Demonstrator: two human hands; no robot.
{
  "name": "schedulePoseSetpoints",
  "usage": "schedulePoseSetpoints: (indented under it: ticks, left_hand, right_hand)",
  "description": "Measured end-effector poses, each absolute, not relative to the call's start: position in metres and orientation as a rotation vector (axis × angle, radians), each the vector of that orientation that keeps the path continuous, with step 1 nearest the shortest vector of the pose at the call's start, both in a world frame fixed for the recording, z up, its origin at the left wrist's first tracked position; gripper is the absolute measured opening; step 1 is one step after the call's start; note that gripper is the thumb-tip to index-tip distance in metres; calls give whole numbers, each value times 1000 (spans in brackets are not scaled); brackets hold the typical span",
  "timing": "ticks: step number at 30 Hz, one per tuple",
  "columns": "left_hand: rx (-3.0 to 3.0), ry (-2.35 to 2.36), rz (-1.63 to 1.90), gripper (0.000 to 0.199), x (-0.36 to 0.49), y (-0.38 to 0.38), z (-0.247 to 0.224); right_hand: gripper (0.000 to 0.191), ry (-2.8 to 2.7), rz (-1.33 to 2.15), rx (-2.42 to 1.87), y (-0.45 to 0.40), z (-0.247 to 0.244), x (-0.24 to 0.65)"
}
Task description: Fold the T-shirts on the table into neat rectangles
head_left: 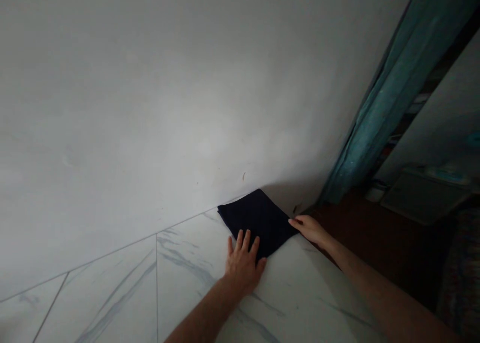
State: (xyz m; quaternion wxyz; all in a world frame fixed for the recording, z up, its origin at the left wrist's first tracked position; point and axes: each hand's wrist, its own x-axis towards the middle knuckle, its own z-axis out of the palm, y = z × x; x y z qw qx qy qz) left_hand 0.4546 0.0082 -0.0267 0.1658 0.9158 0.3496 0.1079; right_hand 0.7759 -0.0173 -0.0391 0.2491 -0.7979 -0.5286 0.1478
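A dark navy folded cloth (pixel 258 218) lies flat on the white marble-patterned surface (pixel 187 263), its far corner close to the wall. My left hand (pixel 245 260) rests palm down with fingers spread, its fingertips on the cloth's near left part. At the cloth's right corner, my right hand (pixel 307 228) pinches the edge between thumb and fingers.
A pale wall (pixel 168 108) rises behind the surface. Teal curtains (pixel 378 108) hang at the right. Beyond the surface's right edge are a dark reddish floor (pixel 367 233), a low grey cabinet (pixel 423 195) and a patterned fabric (pixel 461 263).
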Motion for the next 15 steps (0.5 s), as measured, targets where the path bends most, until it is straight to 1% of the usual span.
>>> schedulePoseSetpoints:
  ticks: [3, 6, 8, 10, 12, 15]
  left_hand:
    - [2640, 1001, 270, 65, 449, 9, -26]
    - [2652, 1001, 229, 66, 441, 5, -21]
    - [2661, 997, 210, 66, 436, -3, -15]
    - [2682, 978, 209, 66, 426, -15, -11]
    - [2726, 923, 244, 68, 408, -29, -11]
    - [2844, 787, 365, 68, 359, -56, -28]
  right_hand:
    - [41, -1340, 360, -2198, -26, -42, 776]
    - [34, -1321, 107, -2258, -24, -34, 764]
    - [36, -1480, -118, -2138, -12, -25, 739]
    - [43, -1754, -214, -1911, 7, -17, 699]
    - [50, -1982, -137, -1800, 31, -11, 654]
    - [63, -2128, 121, -1923, 65, -9, 602]
